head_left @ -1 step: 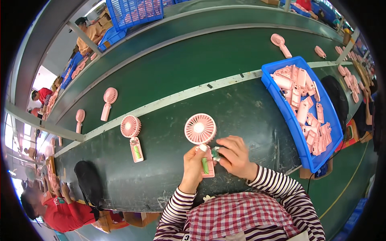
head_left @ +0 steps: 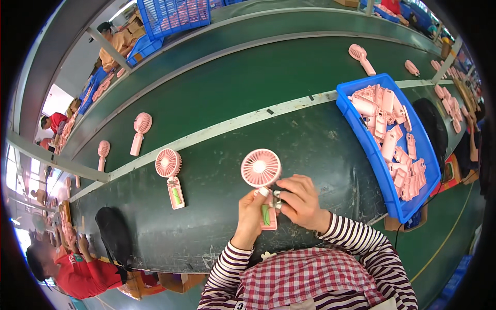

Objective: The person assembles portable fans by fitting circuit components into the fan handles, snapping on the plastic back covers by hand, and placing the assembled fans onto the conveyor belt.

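Observation:
A pink handheld fan (head_left: 261, 168) lies face up on the dark green work surface in front of me, its handle opened toward me. Inside the handle shows a light green cylindrical cell (head_left: 266, 215). My left hand (head_left: 249, 219) is closed around the handle just below the round fan head, the thumb on top. From the right, my right hand (head_left: 302, 204) pinches a small silvery-white part (head_left: 277, 199), which looks like a circuit board, at the handle's right edge. White covers sit on some fingertips. How the part joins the handle is hidden by the fingers.
To the left lies another open-handled pink fan (head_left: 169, 164). A blue tray (head_left: 343, 106) of pink handle shells stands at the right. Beyond a pale strip (head_left: 217, 124), more fans (head_left: 142, 124) lie on the green belt (head_left: 232, 77). A co-worker in red (head_left: 88, 274) sits at the left.
The fan head has shifted slightly right and toward me, with my left hand. The small part in my right hand has turned, showing silvery-white where green showed before.

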A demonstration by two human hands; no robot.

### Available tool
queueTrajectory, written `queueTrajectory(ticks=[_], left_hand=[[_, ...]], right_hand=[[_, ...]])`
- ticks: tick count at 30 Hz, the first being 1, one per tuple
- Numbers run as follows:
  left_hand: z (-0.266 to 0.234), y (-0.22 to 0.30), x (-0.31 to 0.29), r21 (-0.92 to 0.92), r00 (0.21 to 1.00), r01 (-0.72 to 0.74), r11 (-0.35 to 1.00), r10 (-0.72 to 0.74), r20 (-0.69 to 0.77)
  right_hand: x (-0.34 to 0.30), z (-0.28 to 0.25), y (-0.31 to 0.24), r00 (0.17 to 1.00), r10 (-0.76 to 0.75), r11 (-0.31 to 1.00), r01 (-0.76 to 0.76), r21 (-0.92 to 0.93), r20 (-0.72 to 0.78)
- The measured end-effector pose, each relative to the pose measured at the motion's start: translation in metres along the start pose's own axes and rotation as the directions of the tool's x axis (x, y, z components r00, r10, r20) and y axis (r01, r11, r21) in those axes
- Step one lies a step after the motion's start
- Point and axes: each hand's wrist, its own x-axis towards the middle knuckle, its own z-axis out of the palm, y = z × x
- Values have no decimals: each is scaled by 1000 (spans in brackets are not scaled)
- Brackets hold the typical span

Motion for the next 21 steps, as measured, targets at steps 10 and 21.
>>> queueTrajectory(ticks=[10, 21], left_hand=[[6, -4, -7, 137, 970, 229, 964, -238, 55], [0, -4, -3, 54, 957, 254, 966, -259, 132]], right_hand=[[16, -4, 8, 933, -32, 991, -18, 135, 359], [9, -2, -2, 968, -54, 999, 50, 23, 245]])
